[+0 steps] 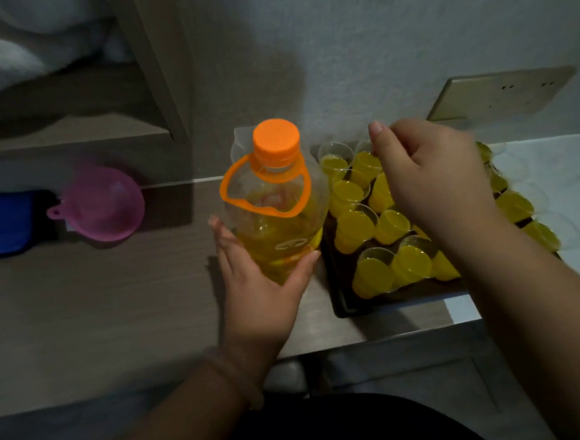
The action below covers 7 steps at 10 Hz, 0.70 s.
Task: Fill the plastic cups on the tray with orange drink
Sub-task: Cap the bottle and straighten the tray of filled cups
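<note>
Here: left hand (259,290) grip wraps capped bottle (274,217), logo (287,245) unreadable; right hand (430,179) curled over filled cups (354,229), hold unclear.

Support surface: a wood-grain tabletop (115,300) set against the wall, meeting a white section (559,163) at its right end. Lying directly on it, left to right: a folded blue cloth (5,224); a pink funnel (103,202) just beside the cloth, mouth upward; a capped bottle (279,227) of orange drink, upright, base not visible; a dark tray (342,298) just beside the bottle, straddling wood and white, packed with filled plastic cups (410,263).
</note>
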Motion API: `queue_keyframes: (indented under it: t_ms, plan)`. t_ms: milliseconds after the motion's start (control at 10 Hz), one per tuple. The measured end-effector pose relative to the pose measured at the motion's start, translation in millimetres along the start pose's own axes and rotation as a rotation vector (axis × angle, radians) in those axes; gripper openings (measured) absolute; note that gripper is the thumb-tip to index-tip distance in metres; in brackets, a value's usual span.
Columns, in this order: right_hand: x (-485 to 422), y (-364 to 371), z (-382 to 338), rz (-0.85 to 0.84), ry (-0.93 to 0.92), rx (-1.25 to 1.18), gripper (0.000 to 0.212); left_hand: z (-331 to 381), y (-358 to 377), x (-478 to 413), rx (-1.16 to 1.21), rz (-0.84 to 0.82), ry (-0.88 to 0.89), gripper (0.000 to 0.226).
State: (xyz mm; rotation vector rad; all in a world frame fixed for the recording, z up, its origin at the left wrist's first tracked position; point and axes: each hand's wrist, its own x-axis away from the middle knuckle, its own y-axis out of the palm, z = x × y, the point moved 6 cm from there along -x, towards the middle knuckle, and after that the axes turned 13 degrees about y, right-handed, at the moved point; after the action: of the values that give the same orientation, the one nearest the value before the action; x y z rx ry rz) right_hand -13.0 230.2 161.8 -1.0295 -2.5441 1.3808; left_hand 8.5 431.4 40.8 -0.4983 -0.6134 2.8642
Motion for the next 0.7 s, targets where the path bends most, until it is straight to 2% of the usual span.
queue_keyframes:
  t_ms: [100, 200, 300, 400, 600, 700]
  plan:
    - [-1, 3, 11, -0.013, 0.022, -0.001, 0.045, -9, 3, 20, -0.142, -0.13, -0.062, 0.103]
    - [0, 3, 19, -0.006, 0.059, -0.012, 0.045, -29, 2, 33, -0.207, -0.157, 0.018, 0.036]
    - [2, 2, 24, 0.01, 0.078, 0.003, 0.044, -43, 18, 42, -0.234, -0.51, -0.238, 0.039]
    - [7, 1, 29, 0.007, 0.092, 0.037, 0.044, -43, 41, 46, -0.162, -0.679, -0.189, 0.043]
    - [19, -10, 51, 0.06, 0.163, 0.077, 0.041, -39, 89, 30, -0.011, -0.723, -0.196, 0.045]
    - [20, -20, 70, 0.095, 0.195, 0.075, 0.037, -38, 104, 20, 0.024, -0.643, -0.224, 0.045]
